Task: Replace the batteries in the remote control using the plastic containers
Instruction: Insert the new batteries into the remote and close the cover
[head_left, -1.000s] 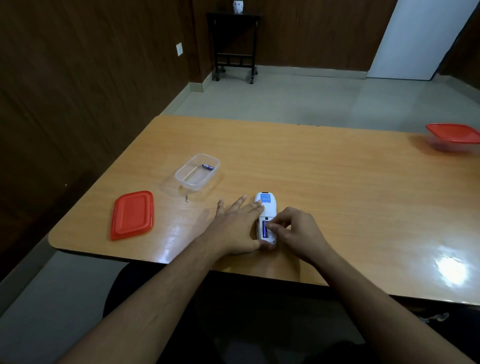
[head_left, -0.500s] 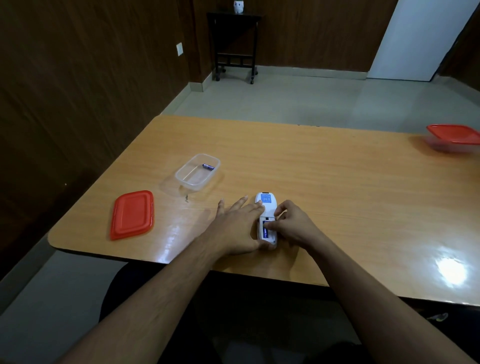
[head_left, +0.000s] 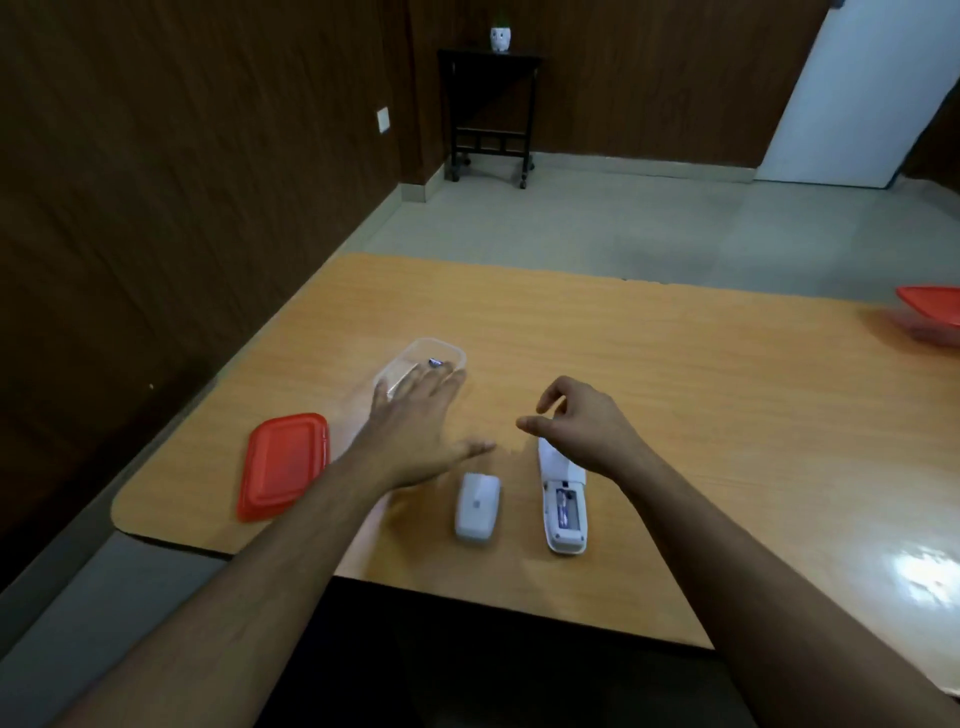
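Observation:
A white remote control (head_left: 562, 499) lies face down near the table's front edge, its battery bay uncovered with one battery (head_left: 564, 510) showing inside. Its white battery cover (head_left: 477, 506) lies just to the left. My right hand (head_left: 576, 426) hovers above the remote's far end, fingers loosely curled and empty. My left hand (head_left: 421, 415) stretches flat, fingers spread, its fingertips over the near rim of a clear plastic container (head_left: 427, 359) that holds one battery (head_left: 435, 362). The container's red lid (head_left: 284, 463) lies to the left.
A second container with a red lid (head_left: 932, 314) sits at the table's far right edge. The wooden table (head_left: 675, 395) ends close to my body. A dark side table (head_left: 488, 111) stands against the far wall.
Both hands have left the remote. My left hand moved out to the clear container, my right hand lifted above the remote. The battery cover now lies in sight, and the camera's view has shifted.

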